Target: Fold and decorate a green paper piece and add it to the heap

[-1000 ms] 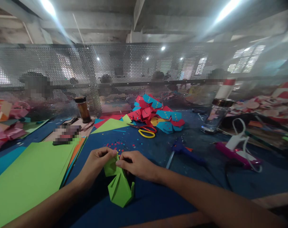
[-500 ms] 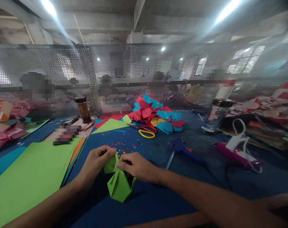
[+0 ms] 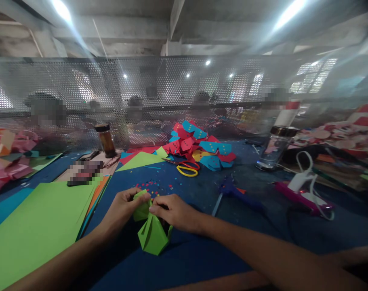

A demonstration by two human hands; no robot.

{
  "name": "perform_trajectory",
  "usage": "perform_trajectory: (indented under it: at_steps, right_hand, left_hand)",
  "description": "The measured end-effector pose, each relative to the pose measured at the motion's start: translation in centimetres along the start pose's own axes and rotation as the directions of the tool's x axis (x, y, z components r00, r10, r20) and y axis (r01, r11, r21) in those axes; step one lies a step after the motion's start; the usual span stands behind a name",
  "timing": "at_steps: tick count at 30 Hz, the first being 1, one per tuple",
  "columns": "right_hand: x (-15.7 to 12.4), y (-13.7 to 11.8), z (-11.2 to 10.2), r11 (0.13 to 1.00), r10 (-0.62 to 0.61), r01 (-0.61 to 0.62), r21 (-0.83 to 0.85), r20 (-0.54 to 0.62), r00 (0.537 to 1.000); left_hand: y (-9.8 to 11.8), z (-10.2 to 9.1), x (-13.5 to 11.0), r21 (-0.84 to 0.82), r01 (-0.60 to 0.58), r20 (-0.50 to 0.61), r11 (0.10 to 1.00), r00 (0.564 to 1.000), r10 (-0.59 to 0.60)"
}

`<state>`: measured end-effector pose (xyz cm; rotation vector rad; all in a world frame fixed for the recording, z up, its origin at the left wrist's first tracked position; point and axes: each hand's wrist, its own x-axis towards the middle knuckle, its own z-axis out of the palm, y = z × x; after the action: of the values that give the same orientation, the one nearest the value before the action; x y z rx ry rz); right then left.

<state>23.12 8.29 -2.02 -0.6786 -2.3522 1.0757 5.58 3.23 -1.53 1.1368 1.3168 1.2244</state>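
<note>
Between my hands is a folded green paper bow [image 3: 153, 235], pleated at its pinched middle, its lower loop fanned out toward me. My left hand [image 3: 126, 206] pinches the upper loop between thumb and fingers. Closed on the narrow middle from the other side is my right hand [image 3: 174, 212], its thumb pressed against the folds and some fingertips hidden behind the paper. Small coloured paper bits [image 3: 159, 186] lie scattered just beyond my hands.
Green paper sheets [image 3: 41, 218] are stacked at left. Scissors [image 3: 188, 169] lie before a pile of red and blue paper bows [image 3: 196, 141]. At right are a blue glue gun [image 3: 232, 190], a magenta power strip [image 3: 301, 198] and a glass bottle [image 3: 274, 149]. A perforated screen [image 3: 159, 89] stands behind.
My left thumb has shifted slightly along the upper loop, and that loop is tilted a little differently. My right hand keeps its hold on the middle.
</note>
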Motion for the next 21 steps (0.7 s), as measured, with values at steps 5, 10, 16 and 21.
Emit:
perform_trajectory:
  at_steps: [5, 10, 16, 21]
  right_hand:
    - [0.09, 0.01, 0.1, 1.0, 0.0, 0.0, -0.023, -0.001, 1.0]
    - [0.07, -0.07, 0.12, 1.0, 0.002, -0.002, -0.011, -0.004, 1.0]
    - [0.18, -0.28, -0.14, 1.0, -0.003, 0.003, -0.004, -0.029, 1.0]
    - [0.33, -0.03, -0.16, 1.0, -0.001, 0.0, -0.017, -0.048, 0.999]
  left_hand:
    - [0.24, 0.04, -0.21, 0.004, -0.012, -0.012, 1.0, 1.0, 0.012]
    - [0.44, 0.18, -0.51, -0.03, -0.008, -0.011, 1.0, 1.0, 0.007]
    - [0.08, -0.18, -0.4, -0.04, -0.002, -0.022, 0.999, 1.0, 0.001]
    - [-0.02, -0.42, -0.3, -0.009, 0.001, -0.011, 1.0, 1.0, -0.001]
